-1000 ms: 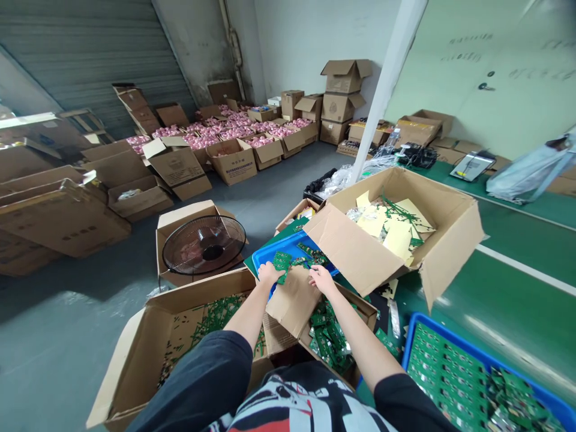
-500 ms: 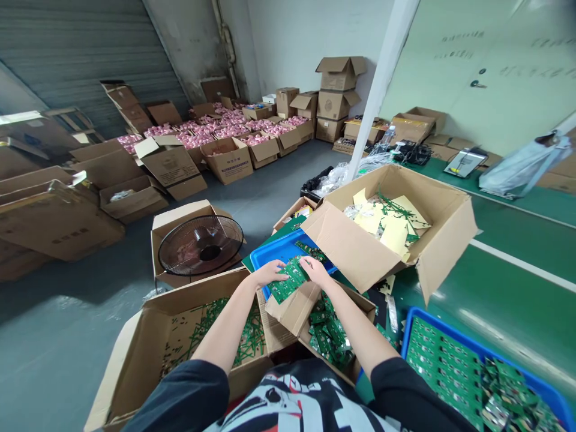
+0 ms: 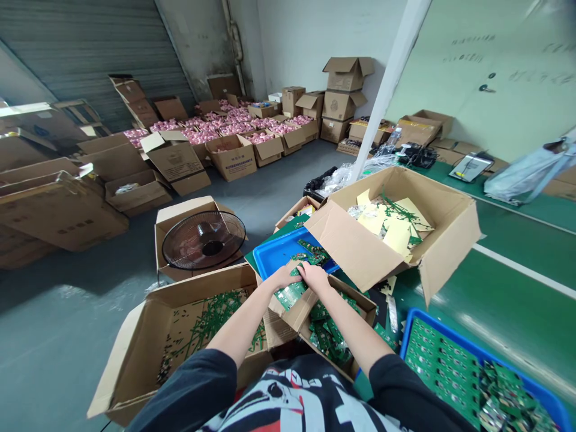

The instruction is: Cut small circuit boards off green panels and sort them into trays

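Observation:
Both hands grip one green circuit board panel (image 3: 290, 294) in front of me. My left hand (image 3: 284, 278) is closed on its left side, and my right hand (image 3: 314, 276) is closed on its upper right edge, the two nearly touching. Just beyond them sits a blue tray (image 3: 275, 255) with several small circuit boards (image 3: 315, 252) at its right end. Beneath my right forearm, an open carton (image 3: 366, 305) holds many green boards (image 3: 330, 336). To the left, a larger carton (image 3: 130, 366) contains thin green board strips (image 3: 218, 315).
A big open carton (image 3: 351, 240) with yellow sheets and green strips stands at right. A second blue tray (image 3: 409, 327) filled with boards lies at lower right. A black fan (image 3: 204, 240) is at left. Cartons of pink items (image 3: 229, 123) line the back, near a white post (image 3: 387, 78).
My hands have drawn closer together on the panel, the right lower and further over it. More small boards show in the blue tray. The view has shifted slightly.

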Tool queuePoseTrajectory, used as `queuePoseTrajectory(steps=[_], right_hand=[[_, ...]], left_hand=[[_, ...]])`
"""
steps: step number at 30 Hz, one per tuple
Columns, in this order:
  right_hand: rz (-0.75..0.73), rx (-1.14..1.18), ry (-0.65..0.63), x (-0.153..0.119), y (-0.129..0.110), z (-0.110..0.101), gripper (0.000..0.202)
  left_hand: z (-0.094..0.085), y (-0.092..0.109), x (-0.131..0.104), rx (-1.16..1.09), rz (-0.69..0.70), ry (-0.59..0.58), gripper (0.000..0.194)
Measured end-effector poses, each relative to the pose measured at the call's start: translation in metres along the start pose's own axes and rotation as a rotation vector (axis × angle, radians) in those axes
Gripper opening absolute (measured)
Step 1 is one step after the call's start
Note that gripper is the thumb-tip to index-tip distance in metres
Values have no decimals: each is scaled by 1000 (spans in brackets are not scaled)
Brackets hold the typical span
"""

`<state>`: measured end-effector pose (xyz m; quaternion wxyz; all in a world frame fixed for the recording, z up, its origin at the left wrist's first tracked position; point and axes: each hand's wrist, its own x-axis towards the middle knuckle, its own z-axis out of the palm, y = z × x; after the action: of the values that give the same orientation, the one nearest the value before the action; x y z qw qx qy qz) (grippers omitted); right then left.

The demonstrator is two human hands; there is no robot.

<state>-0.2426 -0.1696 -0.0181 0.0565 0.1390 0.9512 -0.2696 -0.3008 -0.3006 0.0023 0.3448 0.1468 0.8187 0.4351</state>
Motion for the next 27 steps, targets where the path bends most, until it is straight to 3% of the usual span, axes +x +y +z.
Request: queuePoseTrajectory(steps=[3, 8, 11, 15, 19, 22, 27], right_hand=[[85, -3, 37, 7, 5, -6, 42], [168, 23, 114, 23, 14, -19, 54], [100, 63, 94, 22, 12, -20, 56], [-147, 169, -97, 14, 6, -18, 51], [-249, 177, -154, 10, 2, -17, 35], [-228, 136, -136, 7, -1, -15, 31], [-55, 13, -94, -1, -7, -7, 39]], left_hand=[[-3, 0, -1, -42, -48, -21, 20], [-12, 6, -10, -197, -56, -212, 39], [-14, 8, -13, -266, -24, -249, 48], [-15, 8, -11, -301, -8, -240, 48], [-12, 5, -8, -286, -59, -221, 42], [-8, 2, -7, -268, -107, -190, 39], [-3, -3, -1, -244, -133, -80, 28]])
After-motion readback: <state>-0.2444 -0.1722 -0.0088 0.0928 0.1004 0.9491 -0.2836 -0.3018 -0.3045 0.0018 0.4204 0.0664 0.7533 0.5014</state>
